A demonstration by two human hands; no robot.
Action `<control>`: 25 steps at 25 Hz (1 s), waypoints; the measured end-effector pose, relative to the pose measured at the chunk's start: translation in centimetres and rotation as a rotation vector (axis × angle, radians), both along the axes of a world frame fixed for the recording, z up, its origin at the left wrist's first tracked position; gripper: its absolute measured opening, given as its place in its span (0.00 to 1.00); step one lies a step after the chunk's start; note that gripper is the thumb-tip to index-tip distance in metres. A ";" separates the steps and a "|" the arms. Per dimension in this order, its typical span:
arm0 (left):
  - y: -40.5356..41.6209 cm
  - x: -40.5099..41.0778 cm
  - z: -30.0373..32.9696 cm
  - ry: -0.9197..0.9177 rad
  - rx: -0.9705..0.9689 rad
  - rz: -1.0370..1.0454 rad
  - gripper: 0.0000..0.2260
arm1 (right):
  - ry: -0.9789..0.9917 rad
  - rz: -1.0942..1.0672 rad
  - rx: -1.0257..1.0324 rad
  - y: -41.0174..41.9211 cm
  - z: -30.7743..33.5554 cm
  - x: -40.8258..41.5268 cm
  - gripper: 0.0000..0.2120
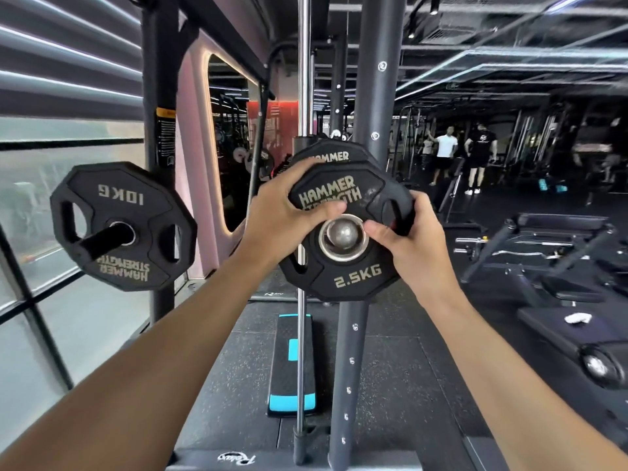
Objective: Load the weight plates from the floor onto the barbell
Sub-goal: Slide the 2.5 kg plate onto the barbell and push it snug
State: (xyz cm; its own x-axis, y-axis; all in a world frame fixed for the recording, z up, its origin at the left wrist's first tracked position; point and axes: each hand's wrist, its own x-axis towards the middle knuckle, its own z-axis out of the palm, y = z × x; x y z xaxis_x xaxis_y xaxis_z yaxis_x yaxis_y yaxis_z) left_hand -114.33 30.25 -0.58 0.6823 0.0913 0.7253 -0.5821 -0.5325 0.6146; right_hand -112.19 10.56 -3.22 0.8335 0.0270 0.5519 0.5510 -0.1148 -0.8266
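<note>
Small plate marked 2.5KG sits at the bar end, its hole ringing the steel tip; not judged fully slid home. Left hand grips its upper left edge, thumb across the lettering. Right hand grips the right edge, thumb near the hub. A larger plate is already on the bar, just behind. A 10KG plate hangs on a rack peg to the left. Floor plates: none visible, so what remains cannot be told.
</note>
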 end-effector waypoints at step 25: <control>2.3 15.8 1.8 0.103 0.220 0.148 0.38 | -0.148 -0.083 -0.501 2.9 2.4 15.7 0.41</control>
